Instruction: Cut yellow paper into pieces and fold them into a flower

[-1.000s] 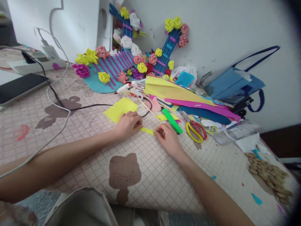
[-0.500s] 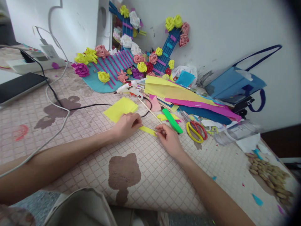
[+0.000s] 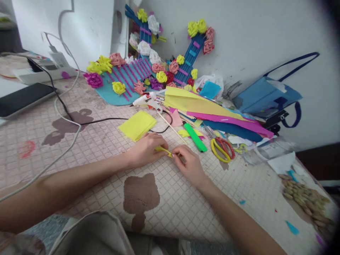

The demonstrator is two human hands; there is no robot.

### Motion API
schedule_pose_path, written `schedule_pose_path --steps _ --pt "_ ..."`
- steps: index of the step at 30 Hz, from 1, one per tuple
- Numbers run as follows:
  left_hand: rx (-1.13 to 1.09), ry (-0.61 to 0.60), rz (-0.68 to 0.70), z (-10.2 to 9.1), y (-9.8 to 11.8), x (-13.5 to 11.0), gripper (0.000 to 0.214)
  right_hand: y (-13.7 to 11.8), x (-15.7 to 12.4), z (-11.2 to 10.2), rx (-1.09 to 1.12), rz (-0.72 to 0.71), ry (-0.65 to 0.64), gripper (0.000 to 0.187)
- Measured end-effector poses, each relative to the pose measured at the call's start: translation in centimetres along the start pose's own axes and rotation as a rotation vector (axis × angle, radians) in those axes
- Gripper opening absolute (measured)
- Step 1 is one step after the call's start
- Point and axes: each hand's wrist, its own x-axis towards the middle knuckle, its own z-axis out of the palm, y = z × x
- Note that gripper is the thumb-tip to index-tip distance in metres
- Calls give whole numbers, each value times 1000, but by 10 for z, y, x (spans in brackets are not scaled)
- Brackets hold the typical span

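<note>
A narrow yellow paper strip [image 3: 165,151] runs between my two hands, just above the patterned tablecloth. My left hand [image 3: 148,148] is closed on the strip's left part, the fingers curled over it. The strip's right end is pinched between thumb and fingertips of my right hand [image 3: 189,163]. A thin wooden stick [image 3: 174,129] slants down toward the right hand; whether the fingers touch it I cannot tell. Beyond the left hand lies a stack of yellow paper squares [image 3: 137,124]. A green marker [image 3: 195,137] lies past the right hand.
A white glue gun [image 3: 147,100] with a black cord lies behind the yellow squares. Yellow-and-red-handled scissors [image 3: 221,148] and coloured paper sheets [image 3: 207,102] are at right. Flower-covered guitar shapes [image 3: 124,78] stand at the back. A white cable [image 3: 71,138] crosses the left side.
My hands have come closer together, the left moving right. Less of the yellow strip shows between them, and it now looks bent or twisted. The view has shifted slightly.
</note>
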Motion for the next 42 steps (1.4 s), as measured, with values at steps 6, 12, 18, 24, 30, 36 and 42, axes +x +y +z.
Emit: schedule_pose_path --steps 6,12,18,24,30,36,42 --pt "-114 18 -76 -1 2 0 8 -3 1 2 78 144 -4 17" --pt "-121 29 -22 0 5 -1 9 -5 1 4 77 186 -33 8" --pt "-168 34 -133 0 3 -1 10 0 -1 3 119 208 -21 10" --pt "-251 20 -236 -4 1 2 11 5 -2 3 238 289 -31 12" --pt "-233 23 -244 -7 1 3 12 7 -2 1 249 287 -35 12" --pt "-183 10 -187 0 5 -1 11 0 0 1 144 196 -26 20" --pt "-259 -17 -210 0 4 -2 14 0 0 -1 77 171 -27 16"
